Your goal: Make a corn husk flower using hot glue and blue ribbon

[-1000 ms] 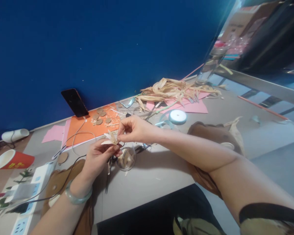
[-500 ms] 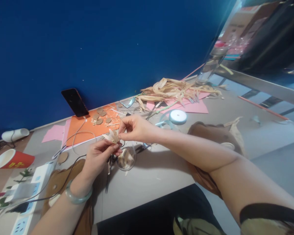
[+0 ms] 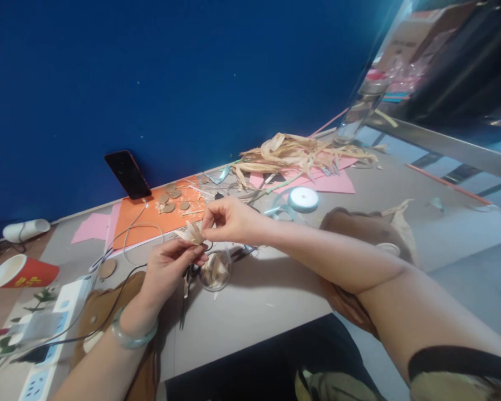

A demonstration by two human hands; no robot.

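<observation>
My left hand (image 3: pixel 167 266) pinches the base of a small corn husk flower (image 3: pixel 193 233), its pale petals fanning up and to the left. My right hand (image 3: pixel 229 220) comes from the right, thumb and forefinger pinched on the flower's right edge. Just below the hands stands a round clear container (image 3: pixel 215 272) with cut husk pieces in it. Dark scissors (image 3: pixel 183 303) lie beside the container, partly hidden under my left hand. What binds the flower's base is covered by my fingers.
Dried corn husks (image 3: pixel 284 153) are heaped on pink paper (image 3: pixel 334 182) at the back. A ribbon spool (image 3: pixel 303 199) lies before them. A phone (image 3: pixel 127 174) leans on the blue wall. Wooden discs rest on orange paper (image 3: pixel 137 223). At left are a red paper cup (image 3: pixel 29 273) and a power strip (image 3: pixel 45 356).
Almost nothing differs. Both hands keep their pinch on the husk flower, with only a very slight shift of the fingers.
</observation>
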